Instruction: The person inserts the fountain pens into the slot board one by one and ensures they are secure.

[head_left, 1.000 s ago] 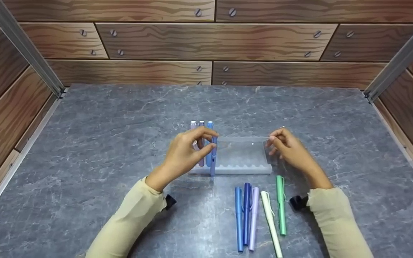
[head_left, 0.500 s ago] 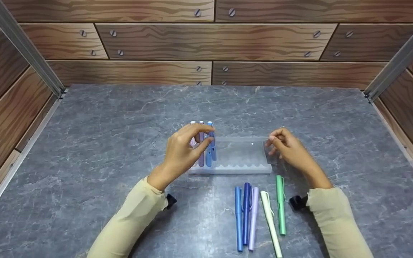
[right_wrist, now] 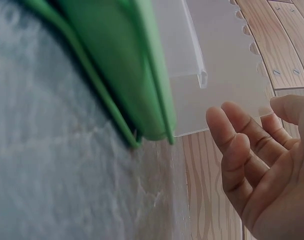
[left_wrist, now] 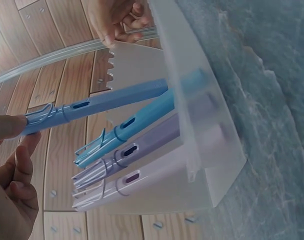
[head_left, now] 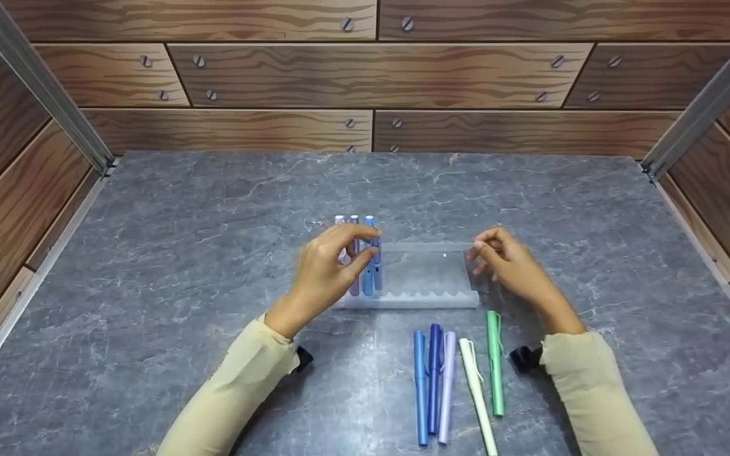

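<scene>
On tabletop (head_left: 213, 190): pinching blue pen (left_wrist: 117, 99) in left hand (head_left: 326, 263), rack (head_left: 425, 272) corner in right hand (head_left: 516, 269); apparently seating pen, then probably releasing.

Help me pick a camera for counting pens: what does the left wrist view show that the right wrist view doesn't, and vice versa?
Only the left wrist view shows the left hand pinching a slim periwinkle pen, plus a slim sky-blue pen, slim purple pen and slim pale-pink pen.

Only the right wrist view shows a blurred, close-up green pen.

Both show the scallop-edged translucent plastic rack, the right hand at its corner, wood-patterned panels and grey marbled tabletop.
</scene>
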`<state>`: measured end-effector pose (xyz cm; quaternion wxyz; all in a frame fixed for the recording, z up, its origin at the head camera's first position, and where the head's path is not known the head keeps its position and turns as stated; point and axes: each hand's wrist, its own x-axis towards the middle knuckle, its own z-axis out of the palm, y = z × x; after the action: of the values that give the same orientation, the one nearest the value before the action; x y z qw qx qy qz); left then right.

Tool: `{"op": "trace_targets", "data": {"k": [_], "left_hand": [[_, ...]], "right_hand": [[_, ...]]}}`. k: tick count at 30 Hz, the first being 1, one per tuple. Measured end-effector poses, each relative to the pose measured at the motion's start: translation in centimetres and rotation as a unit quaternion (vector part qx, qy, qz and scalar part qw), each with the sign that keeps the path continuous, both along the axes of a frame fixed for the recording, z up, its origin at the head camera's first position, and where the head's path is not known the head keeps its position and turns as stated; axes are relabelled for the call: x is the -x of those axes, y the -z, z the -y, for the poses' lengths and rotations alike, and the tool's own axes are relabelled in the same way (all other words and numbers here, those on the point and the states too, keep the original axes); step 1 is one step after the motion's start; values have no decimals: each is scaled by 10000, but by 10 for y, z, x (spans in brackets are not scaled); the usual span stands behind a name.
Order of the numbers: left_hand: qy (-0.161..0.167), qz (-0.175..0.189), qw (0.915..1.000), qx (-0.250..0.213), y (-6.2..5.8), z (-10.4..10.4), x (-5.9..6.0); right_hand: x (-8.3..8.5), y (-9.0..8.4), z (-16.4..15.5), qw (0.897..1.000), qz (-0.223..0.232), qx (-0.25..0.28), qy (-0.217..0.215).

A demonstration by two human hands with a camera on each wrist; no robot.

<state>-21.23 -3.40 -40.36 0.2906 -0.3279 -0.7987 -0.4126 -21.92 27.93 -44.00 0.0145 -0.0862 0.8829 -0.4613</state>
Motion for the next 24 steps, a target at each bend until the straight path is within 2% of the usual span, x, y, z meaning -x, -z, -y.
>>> {"op": "trace_targets", "data": {"k": [6,16,24], "left_hand": [[-21,33,9999,159,3,-2,1],[48,702,9963,486,5,-5,0],[169,1011,9935,496,5,-7,2]], "right_hand": [[0,-2,0,10000,-28,-15,-32],[0,0,0,10000,34,82,13],[-1,-2,2,9997,57,234,2]]}}
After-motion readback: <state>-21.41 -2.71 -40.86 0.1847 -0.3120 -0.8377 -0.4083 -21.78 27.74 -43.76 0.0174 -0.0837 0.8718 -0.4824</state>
